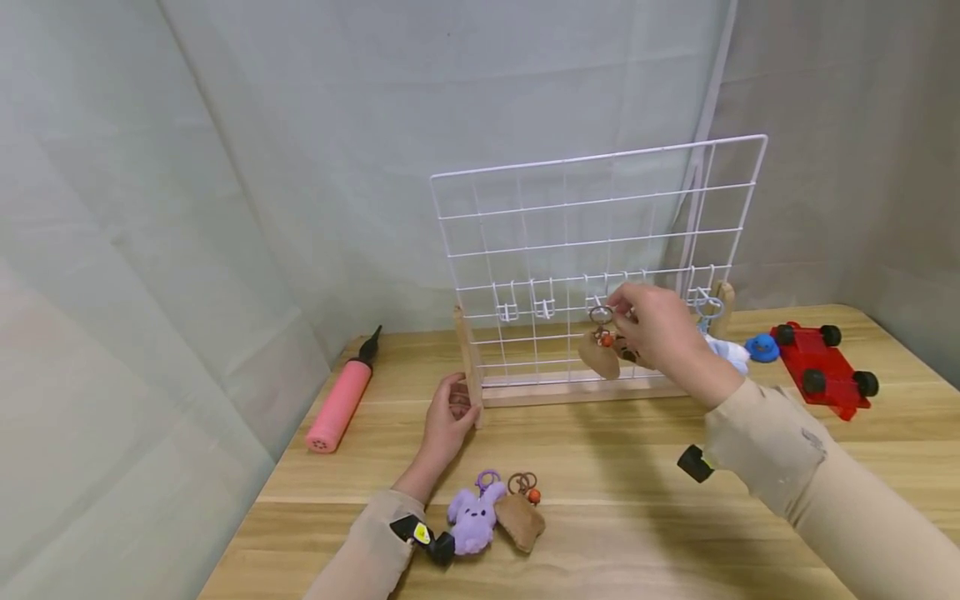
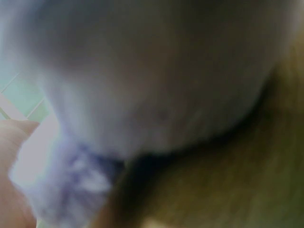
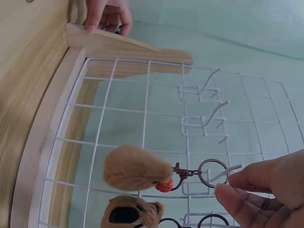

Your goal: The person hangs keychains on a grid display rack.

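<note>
On the wooden table (image 1: pixel 585 542), we see a pink pump (image 1: pixel 341 406) with a black nozzle near its left edge, and toward its right end a red toy car (image 1: pixel 823 357) beside a small blue toy (image 1: pixel 763 348). Behind the table we see pale cloth (image 1: pixel 315 167) hanging.

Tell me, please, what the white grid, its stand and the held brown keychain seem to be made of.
White grid: probably metal wire, coated smooth white, judging by its thin, even bars. Stand: pale wood, smooth-looking, visible grain. Brown keychain: apparently plush, matte and fuzzy; its shiny ring suggests metal.
</note>
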The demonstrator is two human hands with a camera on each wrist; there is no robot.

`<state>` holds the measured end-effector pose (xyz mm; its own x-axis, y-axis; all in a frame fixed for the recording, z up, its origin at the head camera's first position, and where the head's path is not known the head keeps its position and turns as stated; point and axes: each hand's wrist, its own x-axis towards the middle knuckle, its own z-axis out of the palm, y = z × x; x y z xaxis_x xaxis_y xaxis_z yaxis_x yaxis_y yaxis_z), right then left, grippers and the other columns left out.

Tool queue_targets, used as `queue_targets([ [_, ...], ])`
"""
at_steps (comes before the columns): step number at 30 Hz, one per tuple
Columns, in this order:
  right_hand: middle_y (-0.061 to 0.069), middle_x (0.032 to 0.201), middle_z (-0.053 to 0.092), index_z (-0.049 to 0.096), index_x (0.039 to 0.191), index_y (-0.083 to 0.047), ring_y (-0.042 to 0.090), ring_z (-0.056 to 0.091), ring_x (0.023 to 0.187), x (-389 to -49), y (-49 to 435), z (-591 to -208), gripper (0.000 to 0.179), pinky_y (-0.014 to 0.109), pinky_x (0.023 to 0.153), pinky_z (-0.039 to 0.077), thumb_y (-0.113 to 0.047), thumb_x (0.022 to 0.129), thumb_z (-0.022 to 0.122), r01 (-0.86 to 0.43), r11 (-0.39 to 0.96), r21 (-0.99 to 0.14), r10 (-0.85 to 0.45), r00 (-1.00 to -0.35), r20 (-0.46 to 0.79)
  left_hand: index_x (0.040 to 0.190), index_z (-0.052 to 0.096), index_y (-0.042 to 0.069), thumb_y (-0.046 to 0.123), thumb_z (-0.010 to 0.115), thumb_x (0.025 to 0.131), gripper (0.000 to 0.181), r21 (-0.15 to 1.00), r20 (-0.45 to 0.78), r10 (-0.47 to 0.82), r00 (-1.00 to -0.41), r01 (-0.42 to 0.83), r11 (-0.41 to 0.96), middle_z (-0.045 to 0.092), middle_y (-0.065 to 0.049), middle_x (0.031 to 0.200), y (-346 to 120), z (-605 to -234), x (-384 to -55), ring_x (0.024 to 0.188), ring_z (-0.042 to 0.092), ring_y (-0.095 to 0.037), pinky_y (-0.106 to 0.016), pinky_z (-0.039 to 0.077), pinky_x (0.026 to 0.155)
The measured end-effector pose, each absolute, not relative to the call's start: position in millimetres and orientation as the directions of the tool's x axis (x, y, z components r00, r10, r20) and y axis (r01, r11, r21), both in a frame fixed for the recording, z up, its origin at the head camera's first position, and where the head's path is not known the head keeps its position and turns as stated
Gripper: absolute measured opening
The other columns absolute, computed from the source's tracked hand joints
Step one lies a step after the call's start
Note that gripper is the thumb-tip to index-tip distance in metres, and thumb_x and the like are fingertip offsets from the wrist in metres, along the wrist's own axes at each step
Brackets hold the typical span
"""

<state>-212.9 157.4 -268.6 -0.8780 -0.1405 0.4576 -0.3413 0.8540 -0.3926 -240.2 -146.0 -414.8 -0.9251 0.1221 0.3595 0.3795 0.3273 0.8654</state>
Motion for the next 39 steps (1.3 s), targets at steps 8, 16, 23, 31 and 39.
queue_targets([
  [8, 0.016, 0.095, 0.070, 0.067, 0.101, -0.002, 0.027, 0.066, 0.079, -207.6, 157.7, -266.6, 0.015, 0.042, 0.069, 0.055, -0.006, 0.090, 0.058, -0.395, 0.834, -0.386, -0.180, -0.855, 0.487, 0.129, 0.042, -0.010, -0.013, 0.061, 0.082, 0.051, 0.869, 0.349, 0.116, -0.930, 0.368, 0.332, 0.056, -0.029, 0.109, -146.1, -415.9, -240.4, 0.094, 0.059, -0.036, -0.023, 0.054, 0.077],
  [16, 0.010, 0.093, 0.070, 0.068, 0.101, -0.005, 0.020, 0.067, 0.074, -197.9, 153.9, -268.2, 0.013, 0.035, 0.062, 0.054, -0.009, 0.089, 0.065, -0.460, 0.802, -0.381, -0.222, -0.821, 0.526, 0.130, 0.043, -0.010, -0.012, 0.062, 0.082, 0.051, 0.864, 0.354, 0.109, -0.929, 0.369, 0.343, 0.057, -0.029, 0.110, -146.0, -417.1, -239.8, 0.094, 0.059, -0.036, -0.028, 0.055, 0.080],
  [23, 0.007, 0.091, 0.070, 0.067, 0.102, -0.006, 0.017, 0.066, 0.076, -187.0, 151.3, -273.9, 0.014, 0.032, 0.066, 0.054, -0.007, 0.088, 0.066, -0.514, 0.741, -0.432, -0.277, -0.820, 0.501, 0.130, 0.042, -0.011, -0.013, 0.061, 0.082, 0.051, 0.861, 0.356, 0.119, -0.927, 0.375, 0.344, 0.056, -0.030, 0.111, -145.9, -414.5, -238.7, 0.096, 0.059, -0.038, -0.035, 0.056, 0.082],
  [31, 0.003, 0.093, 0.069, 0.068, 0.102, -0.009, 0.010, 0.061, 0.075, -176.6, 144.1, -291.5, 0.014, 0.023, 0.060, 0.052, -0.010, 0.087, 0.069, -0.599, 0.652, -0.466, -0.380, -0.789, 0.483, 0.132, 0.041, -0.009, -0.013, 0.063, 0.082, 0.055, 0.862, 0.362, 0.107, -0.926, 0.376, 0.339, 0.057, -0.029, 0.112, -151.1, -440.5, -260.1, 0.095, 0.059, -0.036, -0.029, 0.056, 0.080],
  [39, 0.001, 0.093, 0.070, 0.068, 0.101, -0.011, 0.005, 0.061, 0.075, -171.6, 133.6, -317.8, 0.015, 0.020, 0.059, 0.051, -0.009, 0.086, 0.069, -0.634, 0.601, -0.486, -0.442, -0.771, 0.459, 0.131, 0.044, -0.006, -0.011, 0.065, 0.080, 0.055, 0.859, 0.388, 0.095, -0.917, 0.397, 0.323, 0.058, -0.025, 0.111, -152.9, -447.8, -263.4, 0.092, 0.059, -0.030, -0.018, 0.054, 0.076],
])
